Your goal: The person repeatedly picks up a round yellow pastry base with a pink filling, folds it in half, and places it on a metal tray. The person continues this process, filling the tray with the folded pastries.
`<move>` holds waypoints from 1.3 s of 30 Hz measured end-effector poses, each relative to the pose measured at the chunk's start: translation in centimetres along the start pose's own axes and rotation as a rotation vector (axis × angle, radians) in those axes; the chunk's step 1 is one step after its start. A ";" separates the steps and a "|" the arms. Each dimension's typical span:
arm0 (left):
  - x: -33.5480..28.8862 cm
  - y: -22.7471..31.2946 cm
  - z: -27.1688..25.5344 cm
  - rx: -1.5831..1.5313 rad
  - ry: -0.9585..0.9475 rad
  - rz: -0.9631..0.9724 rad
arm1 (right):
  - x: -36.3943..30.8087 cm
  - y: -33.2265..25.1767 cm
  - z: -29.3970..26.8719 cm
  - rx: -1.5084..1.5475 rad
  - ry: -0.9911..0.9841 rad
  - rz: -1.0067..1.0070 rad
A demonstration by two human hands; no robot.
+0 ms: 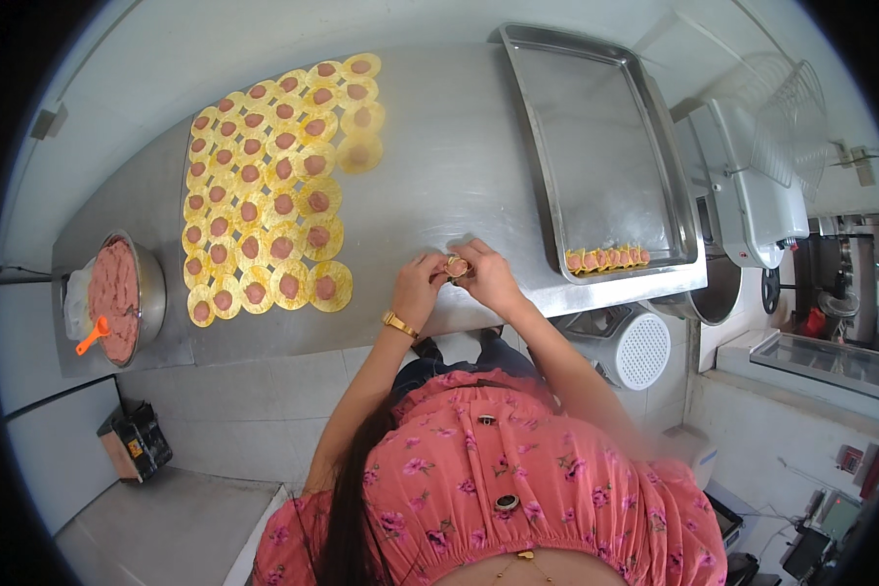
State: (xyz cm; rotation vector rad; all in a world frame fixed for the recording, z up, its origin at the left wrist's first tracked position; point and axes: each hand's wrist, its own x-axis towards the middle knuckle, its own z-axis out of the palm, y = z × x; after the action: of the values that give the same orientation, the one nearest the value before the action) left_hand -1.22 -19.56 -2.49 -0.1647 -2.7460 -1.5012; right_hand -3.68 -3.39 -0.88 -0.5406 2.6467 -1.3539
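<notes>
Between the fingertips of both hands, above the steel table's near edge, is a small dumpling (456,266) with pink filling and a gathered yellow wrapper. My left hand (419,289) closes on its left side, a gold watch on that wrist. From the other side my right hand (489,277) pinches it, fingers curled. To the left, rows of round yellow wrappers (324,285) lie flat, most with a lump of pink meat filling (289,285) in the middle. At the right, several finished dumplings (607,258) stand in a row along the near end of a metal tray (547,186).
A steel bowl (150,298) of pink meat filling, with an orange scoop (93,335) in it, stands at the table's left end. Right of the tray is a white machine (752,181). A white perforated appliance (640,352) sits below the table's right end.
</notes>
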 end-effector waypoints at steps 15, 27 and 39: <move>11.1 -10.7 -7.8 0.212 0.439 -0.378 | -3.4 3.9 -15.9 -0.017 0.283 0.062; 15.7 -7.3 -7.5 0.778 0.445 -0.718 | -9.3 19.1 -31.1 -0.378 0.167 0.441; 15.2 -11.6 -6.8 0.601 0.440 -0.675 | -8.0 18.9 -32.6 -0.216 -0.221 0.405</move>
State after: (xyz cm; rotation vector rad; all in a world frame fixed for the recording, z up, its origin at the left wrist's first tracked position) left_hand -17.79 -30.19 -7.66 1.0351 -2.8108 -0.5478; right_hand -9.79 34.47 2.86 -0.1455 2.5480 -0.8493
